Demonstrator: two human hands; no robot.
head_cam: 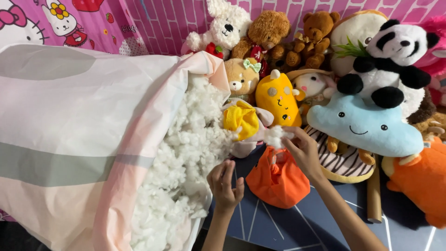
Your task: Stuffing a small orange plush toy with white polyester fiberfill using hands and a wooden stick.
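Observation:
My right hand [303, 149] pinches a tuft of white stuffing [276, 136] just above an orange plush piece [278, 179] lying on the dark blue mat. My left hand [224, 184] hovers beside it with fingers loosely curled and empty, close to the loose white stuffing [186, 153] that spills from a large pink, white and grey striped fabric sack [74, 139]. A small plush with a yellow hat [242, 122] lies at the edge of the stuffing.
A pile of plush toys fills the back right: white bunny [226, 25], brown bears [267, 32], yellow plush [278, 100], blue cloud [364, 125], panda [392, 60], orange plush [418, 179]. A cardboard tube [374, 197] lies on the mat [288, 227]. Pink wall behind.

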